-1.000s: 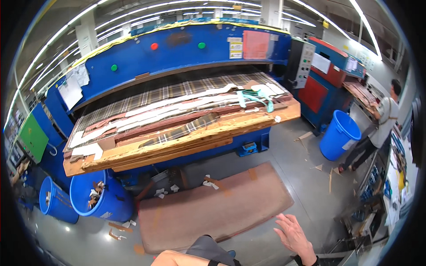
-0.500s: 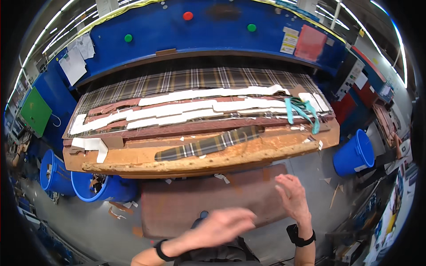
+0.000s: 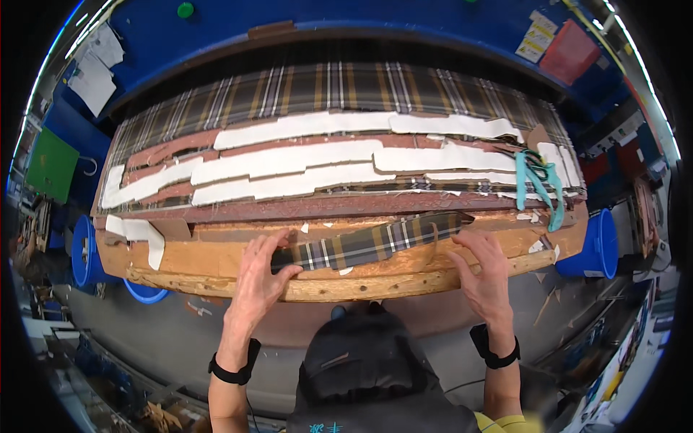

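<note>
Plaid strip (image 3: 368, 245) lies nr front edge of bench (image 3: 209, 258), long axis roughly along it, R end angled twd back edge. L hand (image 3: 258, 273) nearer: thumb & fingers apart astride strip's L end, can't tell if gripping. R hand (image 3: 484, 276) by R end, fingers apart, strip to their L; contact unclear.

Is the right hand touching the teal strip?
Apart: the head view shows bare wooden board between the right hand and the teal strip.
</note>
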The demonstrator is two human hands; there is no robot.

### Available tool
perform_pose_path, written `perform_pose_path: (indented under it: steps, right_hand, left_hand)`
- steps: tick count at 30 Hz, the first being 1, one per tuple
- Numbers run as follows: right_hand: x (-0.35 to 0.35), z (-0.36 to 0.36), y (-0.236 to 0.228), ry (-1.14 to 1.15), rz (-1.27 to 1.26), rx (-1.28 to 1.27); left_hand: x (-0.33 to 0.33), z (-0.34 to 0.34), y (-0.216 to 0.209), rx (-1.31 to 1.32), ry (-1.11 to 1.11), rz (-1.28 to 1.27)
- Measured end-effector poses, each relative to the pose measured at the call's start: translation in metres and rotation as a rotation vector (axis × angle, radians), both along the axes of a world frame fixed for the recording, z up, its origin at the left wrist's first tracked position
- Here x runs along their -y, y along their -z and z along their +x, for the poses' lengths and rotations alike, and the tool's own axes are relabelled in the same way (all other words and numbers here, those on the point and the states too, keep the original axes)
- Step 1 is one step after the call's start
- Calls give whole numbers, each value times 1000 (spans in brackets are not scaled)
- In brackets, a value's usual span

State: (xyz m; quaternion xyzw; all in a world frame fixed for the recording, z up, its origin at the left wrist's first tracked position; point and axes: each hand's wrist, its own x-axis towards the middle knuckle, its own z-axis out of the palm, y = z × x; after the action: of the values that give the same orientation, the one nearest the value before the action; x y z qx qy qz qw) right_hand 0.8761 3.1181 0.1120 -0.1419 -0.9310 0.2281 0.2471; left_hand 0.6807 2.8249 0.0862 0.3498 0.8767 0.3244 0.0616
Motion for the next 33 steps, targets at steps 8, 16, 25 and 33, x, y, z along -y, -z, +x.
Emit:
perform_pose_path:
  steps: [8, 16, 25, 33]
  right_hand:
    - [-21, -38, 22, -126, -14, 162]
    - [-40, -34, 20, 3, 35, 244]
    - [-48, -15, 34, 226, -39, 147]
    - [-43, -16, 33, 414, -361, 127]
  left_hand:
    - [-11, 7, 6, 8, -113, -18]
    - [14, -9, -6, 297, -332, 62]
    - [20, -24, 4, 254, -213, -8]
    - [22, -23, 7, 273, -198, 9]
